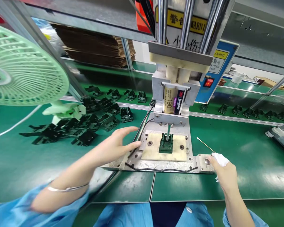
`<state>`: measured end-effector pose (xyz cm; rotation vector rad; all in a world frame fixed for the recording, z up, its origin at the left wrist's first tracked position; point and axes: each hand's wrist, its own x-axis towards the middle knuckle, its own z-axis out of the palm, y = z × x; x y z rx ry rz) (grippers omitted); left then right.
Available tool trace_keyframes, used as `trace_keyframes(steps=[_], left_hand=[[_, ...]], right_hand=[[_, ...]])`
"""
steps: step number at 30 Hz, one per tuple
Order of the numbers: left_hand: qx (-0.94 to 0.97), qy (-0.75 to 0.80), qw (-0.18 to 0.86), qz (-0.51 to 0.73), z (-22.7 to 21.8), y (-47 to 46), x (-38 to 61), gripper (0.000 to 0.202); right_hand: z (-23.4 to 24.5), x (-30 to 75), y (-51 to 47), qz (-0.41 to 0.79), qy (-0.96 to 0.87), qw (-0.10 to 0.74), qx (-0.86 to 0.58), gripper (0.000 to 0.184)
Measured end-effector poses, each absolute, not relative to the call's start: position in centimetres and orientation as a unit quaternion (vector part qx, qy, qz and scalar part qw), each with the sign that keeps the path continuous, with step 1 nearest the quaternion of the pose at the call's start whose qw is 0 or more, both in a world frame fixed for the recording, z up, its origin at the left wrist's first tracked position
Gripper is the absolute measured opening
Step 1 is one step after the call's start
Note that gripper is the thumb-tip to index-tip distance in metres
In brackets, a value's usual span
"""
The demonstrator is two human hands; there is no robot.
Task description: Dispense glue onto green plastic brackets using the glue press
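My left hand (117, 143) hovers open, fingers stretched out, just left of the metal fixture base (137, 162). A dark green plastic part (165, 144) sits on the cream plate (151, 148) of that fixture, under the nozzle (168, 131) of a glue dispenser holding a 3M cartridge (174, 101). My right hand (223, 175) is closed round a white tissue (220, 158) and a thin stick (205, 144), with its thumb on a round button (207, 161) at the fixture's right end.
A pile of black plastic parts (85, 124) lies at the left, beside a pale green fan (21, 66). More black parts (246, 111) stand in rows on the far belt. Cables (142, 126) run along the fixture. A grey device (282, 135) sits at the right edge.
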<state>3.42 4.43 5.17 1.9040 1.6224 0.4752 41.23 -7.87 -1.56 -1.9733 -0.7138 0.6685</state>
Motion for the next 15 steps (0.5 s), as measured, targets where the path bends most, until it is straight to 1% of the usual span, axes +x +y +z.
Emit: trace_keyframes(steps=[2,5,8,11,13,15], left_hand=[[0.667,0.640,0.356,0.133,4.9,4.1,0.5,0.088],[0.615,0.640,0.442,0.126,3.8,3.1,-2.0,0.084],[0.600,0.642,0.450,0.158,2.7,2.3,-2.4,0.083],[0.594,0.641,0.449,0.185,2.2,2.1,-1.9,0.083],[0.581,0.647,0.449,0.204,1.8,2.0,-1.5,0.085],[0.556,0.665,0.438,0.238,1.0,1.9,-1.4,0.091]], right_hand=[[-2.0,41.4,-7.5,0.291,-0.284,0.451,-0.795,0.060],[-2.6,41.7,-7.5,0.296,-0.280,0.461,-0.788,0.068],[-2.7,41.8,-7.6,0.287,-0.288,0.453,-0.793,0.069],[-2.7,41.6,-7.7,0.305,-0.284,0.445,-0.793,0.076],[-3.0,41.4,-7.7,0.316,-0.275,0.463,-0.781,0.081],[-3.6,41.0,-7.7,0.315,-0.275,0.496,-0.761,0.082]])
